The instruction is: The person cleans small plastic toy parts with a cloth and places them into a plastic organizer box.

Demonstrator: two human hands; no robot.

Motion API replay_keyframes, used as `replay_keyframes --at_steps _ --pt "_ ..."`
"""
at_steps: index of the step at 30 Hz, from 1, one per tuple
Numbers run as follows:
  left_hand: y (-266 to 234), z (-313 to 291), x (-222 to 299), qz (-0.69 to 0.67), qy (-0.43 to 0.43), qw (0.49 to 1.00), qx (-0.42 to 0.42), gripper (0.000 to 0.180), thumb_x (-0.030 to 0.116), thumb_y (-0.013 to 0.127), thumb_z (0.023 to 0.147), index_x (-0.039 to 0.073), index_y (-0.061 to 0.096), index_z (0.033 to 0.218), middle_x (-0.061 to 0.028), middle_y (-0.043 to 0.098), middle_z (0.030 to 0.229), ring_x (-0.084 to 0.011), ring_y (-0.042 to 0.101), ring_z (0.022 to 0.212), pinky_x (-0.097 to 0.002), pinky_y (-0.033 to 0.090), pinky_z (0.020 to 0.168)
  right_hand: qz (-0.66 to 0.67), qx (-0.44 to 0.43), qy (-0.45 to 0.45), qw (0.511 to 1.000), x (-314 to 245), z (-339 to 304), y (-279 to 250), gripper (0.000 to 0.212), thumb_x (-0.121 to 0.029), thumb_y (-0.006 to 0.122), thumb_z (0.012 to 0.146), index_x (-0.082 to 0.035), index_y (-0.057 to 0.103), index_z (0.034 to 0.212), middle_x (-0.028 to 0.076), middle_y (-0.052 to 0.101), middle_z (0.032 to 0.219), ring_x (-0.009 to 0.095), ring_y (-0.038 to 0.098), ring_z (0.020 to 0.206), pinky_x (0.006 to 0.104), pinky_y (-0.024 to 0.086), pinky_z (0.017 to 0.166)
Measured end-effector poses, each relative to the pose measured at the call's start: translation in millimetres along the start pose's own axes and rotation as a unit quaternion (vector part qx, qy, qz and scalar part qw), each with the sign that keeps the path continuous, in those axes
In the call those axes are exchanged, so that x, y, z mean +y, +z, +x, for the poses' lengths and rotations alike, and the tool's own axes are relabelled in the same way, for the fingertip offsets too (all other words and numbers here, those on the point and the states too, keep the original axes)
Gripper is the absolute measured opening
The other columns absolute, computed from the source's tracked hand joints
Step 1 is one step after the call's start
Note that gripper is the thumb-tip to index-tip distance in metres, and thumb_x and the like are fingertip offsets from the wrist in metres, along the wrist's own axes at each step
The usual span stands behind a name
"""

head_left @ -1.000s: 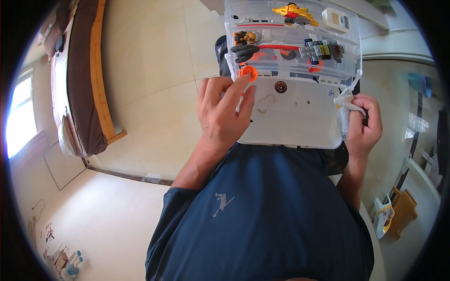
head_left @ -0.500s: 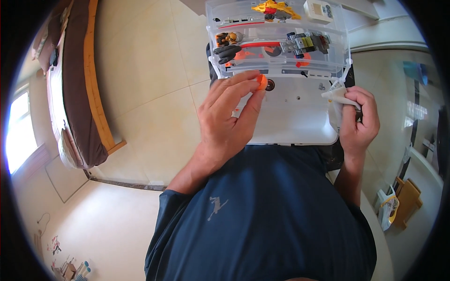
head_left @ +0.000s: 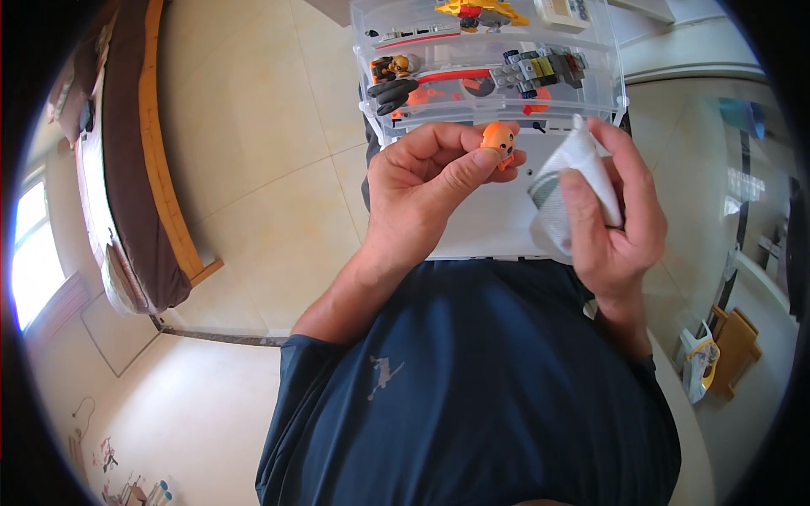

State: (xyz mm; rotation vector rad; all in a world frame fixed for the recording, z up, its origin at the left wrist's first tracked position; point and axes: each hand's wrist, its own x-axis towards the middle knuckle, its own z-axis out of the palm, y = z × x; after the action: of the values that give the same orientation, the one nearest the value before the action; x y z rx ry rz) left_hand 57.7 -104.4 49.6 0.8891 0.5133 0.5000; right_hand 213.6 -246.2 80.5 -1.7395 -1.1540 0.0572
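Between the thumb and fingers of my left hand (head_left: 426,181) is a small orange toy figure (head_left: 499,142) with dark eyes, its front turned to the right. My right hand (head_left: 624,207) grips a white cloth (head_left: 569,181) with a grey stripe; the cloth is a little blurred and spreads toward the figure without touching it. Both hands are over the white inside of an opened plastic storage box (head_left: 481,240). Part of the box interior is hidden behind my left hand and the cloth.
On the clear lid trays (head_left: 498,51) beyond my hands lie a brick-built vehicle (head_left: 540,72), a yellow and red toy (head_left: 481,12), a dark grey toy piece (head_left: 392,95) and a small brown figure (head_left: 395,67). A wood-framed bed (head_left: 169,169) stands at the left.
My left hand has turned and moved right, bringing the orange figure's front into view. My right hand has moved left, and the cloth is now spread out beside the figure.
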Motion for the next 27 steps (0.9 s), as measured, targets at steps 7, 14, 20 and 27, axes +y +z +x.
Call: replay_keyframes --at_steps 7,14,20,27 --pt "-2.1 1.6 0.1 -0.002 -0.047 0.998 -0.034 0.018 0.008 0.064 0.109 -0.002 0.069 0.123 -0.0193 0.072 0.137 -0.0223 0.073 0.118 -0.0371 0.060 0.103 0.025 -0.061 -0.080 0.995 5.9 8.6 24.7 0.031 0.003 0.077 0.096 0.006 0.073 0.127 0.017 0.077 0.108 0.020 0.071 0.083 0.0297 0.056 0.074" --pt "4.4 6.6 -2.0 -0.043 -0.055 0.998 -0.004 0.018 0.008 0.066 0.110 -0.003 0.073 0.122 -0.0052 0.077 0.110 -0.0092 0.070 0.098 -0.0250 0.057 0.085 0.074 -0.064 -0.105 0.990 9.6 11.7 26.0 0.037 -0.002 0.085 0.089 -0.005 0.080 0.126 0.008 0.071 0.091 0.018 0.069 0.071 0.0293 0.054 0.059" --pt "-1.4 7.9 -4.1 -0.060 -0.048 0.997 -0.008 0.018 0.010 0.066 0.110 -0.003 0.073 0.121 -0.0050 0.078 0.110 -0.0096 0.069 0.099 -0.0256 0.057 0.090 0.037 0.012 -0.094 0.995 14.2 16.7 29.9 0.024 0.005 0.081 0.091 -0.001 0.080 0.114 0.011 0.076 0.095 0.021 0.071 0.076 0.0302 0.057 0.067" --pt "2.3 8.1 -6.7 -0.034 -0.024 0.999 -0.034 0.018 0.008 0.067 0.108 -0.004 0.073 0.122 -0.0080 0.077 0.115 -0.0142 0.071 0.106 -0.0312 0.057 0.099 0.036 -0.007 -0.088 0.995 12.5 15.5 22.4 0.020 0.004 0.081 0.091 0.000 0.079 0.111 0.011 0.075 0.090 0.021 0.072 0.075 0.0282 0.056 0.067"
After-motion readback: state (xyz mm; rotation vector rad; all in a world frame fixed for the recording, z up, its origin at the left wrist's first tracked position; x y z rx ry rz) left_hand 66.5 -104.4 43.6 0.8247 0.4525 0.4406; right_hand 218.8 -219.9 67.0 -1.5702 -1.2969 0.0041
